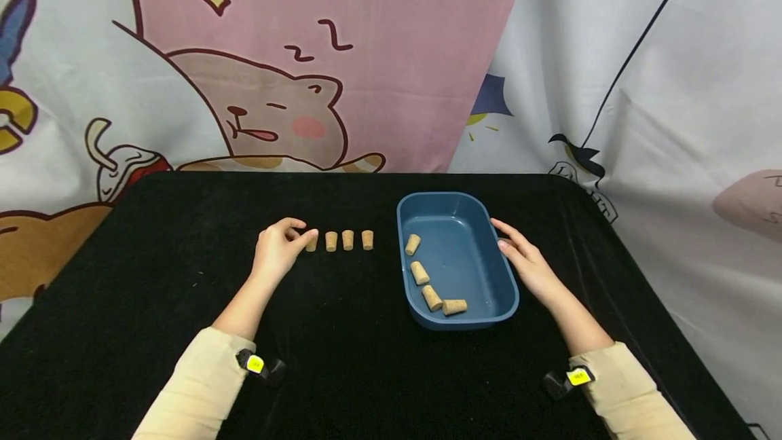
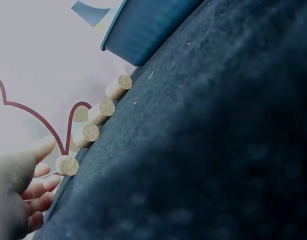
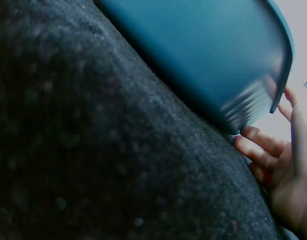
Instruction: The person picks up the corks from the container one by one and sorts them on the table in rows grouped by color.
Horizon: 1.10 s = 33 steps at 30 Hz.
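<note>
four corks [image 1: 347,240] in line, left hand [image 1: 277,248] at one, grip unclear; right hand [image 1: 526,258] spread against one tub [image 1: 459,240], four more inside

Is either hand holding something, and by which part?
Left hand is at the leftmost cork; whether it pinches it cannot be told. Right hand only touches the blue tub at its side.

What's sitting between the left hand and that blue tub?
Three corks in a row, besides the cork at the left hand; then bare black cloth before the tub. The head view shows this.
</note>
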Available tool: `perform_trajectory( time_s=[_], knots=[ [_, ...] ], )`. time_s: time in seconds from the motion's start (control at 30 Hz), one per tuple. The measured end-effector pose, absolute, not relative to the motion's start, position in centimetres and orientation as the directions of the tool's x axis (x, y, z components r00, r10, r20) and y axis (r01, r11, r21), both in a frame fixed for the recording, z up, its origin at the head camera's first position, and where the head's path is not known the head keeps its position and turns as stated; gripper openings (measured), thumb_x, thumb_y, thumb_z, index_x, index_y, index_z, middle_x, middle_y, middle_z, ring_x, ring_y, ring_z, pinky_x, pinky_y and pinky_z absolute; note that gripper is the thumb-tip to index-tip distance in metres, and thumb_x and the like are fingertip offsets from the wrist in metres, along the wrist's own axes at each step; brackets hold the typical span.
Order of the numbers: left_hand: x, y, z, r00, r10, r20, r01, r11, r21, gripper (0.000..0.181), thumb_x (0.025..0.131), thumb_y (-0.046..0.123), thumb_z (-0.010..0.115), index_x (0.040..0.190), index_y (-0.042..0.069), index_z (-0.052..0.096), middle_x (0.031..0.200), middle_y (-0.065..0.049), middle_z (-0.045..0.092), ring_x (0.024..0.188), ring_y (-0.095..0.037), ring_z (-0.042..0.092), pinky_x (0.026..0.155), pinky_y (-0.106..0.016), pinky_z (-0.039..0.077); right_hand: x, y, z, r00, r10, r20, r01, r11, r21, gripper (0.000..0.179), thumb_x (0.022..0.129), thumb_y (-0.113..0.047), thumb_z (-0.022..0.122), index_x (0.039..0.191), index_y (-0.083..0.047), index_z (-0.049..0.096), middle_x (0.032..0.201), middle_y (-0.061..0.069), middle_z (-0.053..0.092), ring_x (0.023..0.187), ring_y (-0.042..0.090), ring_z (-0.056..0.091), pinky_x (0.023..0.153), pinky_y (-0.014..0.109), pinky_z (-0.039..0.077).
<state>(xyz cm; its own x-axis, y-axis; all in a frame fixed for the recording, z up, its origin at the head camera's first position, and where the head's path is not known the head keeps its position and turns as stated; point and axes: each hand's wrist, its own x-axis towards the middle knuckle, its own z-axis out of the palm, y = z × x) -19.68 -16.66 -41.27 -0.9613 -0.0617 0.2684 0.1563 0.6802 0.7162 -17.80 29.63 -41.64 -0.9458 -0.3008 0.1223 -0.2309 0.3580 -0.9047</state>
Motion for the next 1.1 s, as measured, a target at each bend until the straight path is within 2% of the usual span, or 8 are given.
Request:
perform_trajectory(
  time_s=[0.13, 0.37, 0.6, 0.9, 1.1],
  knots=[
    [-19.4, -16.4, -40.3, -0.944, -0.028, 0.329, 0.214, 0.704, 0.677, 0.034, 0.088, 0.026, 0.071, 0.108, -0.001, 0.066, 0.073, -0.007, 0.062, 0.063, -0.021, 0.052, 0.058, -0.034, 0.042, -17.7, 29.7, -41.5, -0.948, -0.298, 0.111, -0.220, 0.364, -0.905, 0.050, 0.105, -0.027, 0.036, 0.152, -0.013, 0.025, 0.140, 0.026, 0.041, 0.109, 0.007, 0.053, 0.083, 0.030, 0.049],
    [-18.5, -15.0, -38.1, -0.902, 0.043, 0.429, 0.310, 0.755, 0.578, 0.032, 0.087, 0.027, 0.072, 0.108, 0.004, 0.067, 0.076, -0.004, 0.062, 0.076, -0.023, 0.053, 0.069, -0.039, 0.041, -17.6, 30.1, -41.5, -0.946, -0.304, 0.115, -0.223, 0.352, -0.909, 0.051, 0.105, -0.026, 0.036, 0.152, -0.012, 0.024, 0.139, 0.027, 0.042, 0.107, 0.007, 0.054, 0.083, 0.031, 0.049],
    [-17.1, -13.1, -36.7, -0.832, 0.167, 0.530, 0.467, 0.725, 0.506, 0.029, 0.084, 0.025, 0.076, 0.104, 0.007, 0.068, 0.082, -0.005, 0.064, 0.078, -0.025, 0.053, 0.077, -0.042, 0.037, -17.7, 30.0, -41.7, -0.945, -0.303, 0.122, -0.224, 0.330, -0.917, 0.050, 0.105, -0.025, 0.036, 0.151, -0.010, 0.025, 0.138, 0.028, 0.042, 0.106, 0.007, 0.056, 0.082, 0.031, 0.050],
    [-15.4, -10.2, -34.6, -0.764, 0.344, 0.547, 0.610, 0.663, 0.435, 0.030, 0.083, 0.029, 0.076, 0.106, 0.011, 0.068, 0.086, 0.004, 0.063, 0.082, -0.016, 0.053, 0.078, -0.037, 0.039, -18.0, 29.6, -41.7, -0.949, -0.292, 0.119, -0.222, 0.352, -0.909, 0.050, 0.105, -0.027, 0.037, 0.151, -0.012, 0.027, 0.137, 0.027, 0.044, 0.107, 0.011, 0.056, 0.083, 0.033, 0.050],
    [-14.8, -8.2, -33.2, -0.732, 0.472, 0.492, 0.674, 0.607, 0.421, 0.033, 0.083, 0.034, 0.075, 0.110, 0.016, 0.067, 0.093, 0.007, 0.062, 0.085, -0.010, 0.051, 0.081, -0.034, 0.039, -17.8, 29.6, -41.6, -0.950, -0.292, 0.113, -0.219, 0.362, -0.906, 0.050, 0.105, -0.027, 0.037, 0.151, -0.012, 0.026, 0.139, 0.025, 0.042, 0.112, 0.018, 0.053, 0.084, 0.034, 0.049]
  ],
)
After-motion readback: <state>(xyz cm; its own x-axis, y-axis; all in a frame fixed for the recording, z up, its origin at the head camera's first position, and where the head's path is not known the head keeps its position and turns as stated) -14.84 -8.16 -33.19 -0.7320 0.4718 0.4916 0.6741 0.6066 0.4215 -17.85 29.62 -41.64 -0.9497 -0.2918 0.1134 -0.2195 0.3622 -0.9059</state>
